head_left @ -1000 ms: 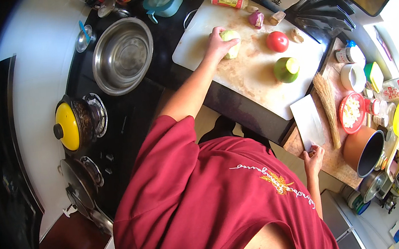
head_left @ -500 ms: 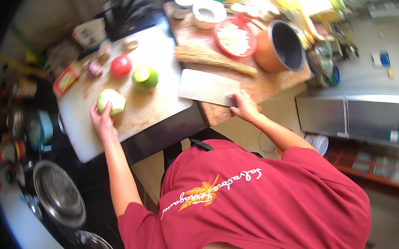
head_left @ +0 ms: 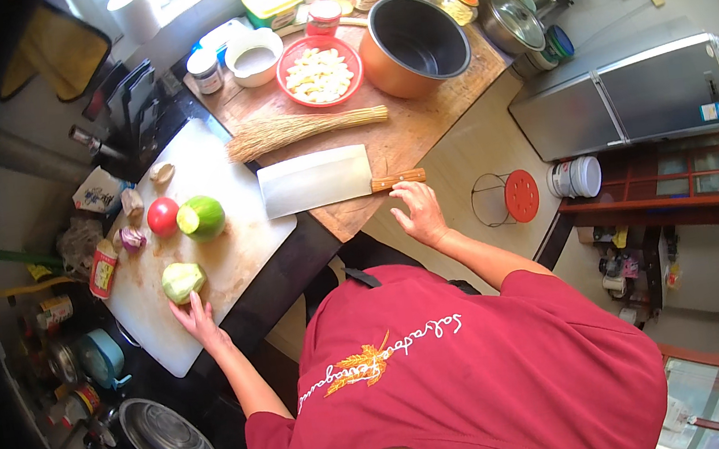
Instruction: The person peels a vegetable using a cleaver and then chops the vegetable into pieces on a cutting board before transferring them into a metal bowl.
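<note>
Cutting not yet begun: vegetable steadied, cleaver within reach

My left hand (head_left: 195, 318) rested fingers-spread against the pale green vegetable (head_left: 181, 281) on the white cutting board (head_left: 238, 247), not gripping it. My right hand (head_left: 416, 211) hovered open just below the cleaver (head_left: 319, 180), holding nothing. The tomato (head_left: 163, 216) and lime-green fruit (head_left: 202, 217) lay whole, uncut.

From up here I see myself in a dark red short-sleeved T-shirt, loose and creased across the back and shoulders. A line of pale cursive lettering runs across it, with a small orange and yellow leaf-like emblem beside the script. Both forearms are bare below the sleeves. My left hand (head_left: 195, 318) and right hand (head_left: 418, 211) are bare too, without gloves.
</note>
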Motion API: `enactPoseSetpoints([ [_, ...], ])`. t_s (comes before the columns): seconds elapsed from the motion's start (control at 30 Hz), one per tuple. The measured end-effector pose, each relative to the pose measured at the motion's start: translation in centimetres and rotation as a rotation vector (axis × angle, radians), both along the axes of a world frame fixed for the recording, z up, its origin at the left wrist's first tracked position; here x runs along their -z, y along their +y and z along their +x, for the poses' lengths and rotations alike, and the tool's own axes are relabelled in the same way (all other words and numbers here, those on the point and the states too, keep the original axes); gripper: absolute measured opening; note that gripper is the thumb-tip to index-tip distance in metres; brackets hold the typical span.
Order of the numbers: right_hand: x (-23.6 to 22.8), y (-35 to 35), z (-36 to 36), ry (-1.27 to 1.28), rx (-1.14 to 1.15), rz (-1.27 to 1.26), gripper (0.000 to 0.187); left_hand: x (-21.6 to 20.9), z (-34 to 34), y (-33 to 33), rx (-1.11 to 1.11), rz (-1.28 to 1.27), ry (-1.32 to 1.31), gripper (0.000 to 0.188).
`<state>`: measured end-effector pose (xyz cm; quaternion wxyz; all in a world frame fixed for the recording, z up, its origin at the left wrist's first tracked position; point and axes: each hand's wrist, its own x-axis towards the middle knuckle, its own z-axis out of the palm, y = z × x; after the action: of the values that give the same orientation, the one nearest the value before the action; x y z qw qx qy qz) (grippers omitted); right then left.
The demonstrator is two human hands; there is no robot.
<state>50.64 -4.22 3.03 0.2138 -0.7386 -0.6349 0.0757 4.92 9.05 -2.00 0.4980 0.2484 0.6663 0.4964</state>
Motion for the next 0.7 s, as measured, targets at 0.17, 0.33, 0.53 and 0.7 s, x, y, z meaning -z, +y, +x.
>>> enactPoseSetpoints([
  [0.17, 0.1, -1.2, -0.1, 0.202, -0.024, 0.025, 0.013, 0.1, 0.2, -1.4, -0.057, -0.041, -0.051, 0.073],
  [0.33, -0.7, 0.1, -0.2, 0.490, -0.140, -0.249, 0.032, -0.6, 1.4, -3.5, -0.096, 0.020, -0.046, 0.061],
  [0.53, -0.9, 2.9, -2.8, 0.790, -0.480, -0.424, 0.033, -7.0, 8.8, -7.9, -0.086, 0.037, -0.355, 0.059],
  [0.7, -4.5, 5.3, -6.0, 1.142, -0.511, -0.475, 0.041, -11.7, 14.7, -11.0, -0.103, 0.190, -0.730, 0.079],
])
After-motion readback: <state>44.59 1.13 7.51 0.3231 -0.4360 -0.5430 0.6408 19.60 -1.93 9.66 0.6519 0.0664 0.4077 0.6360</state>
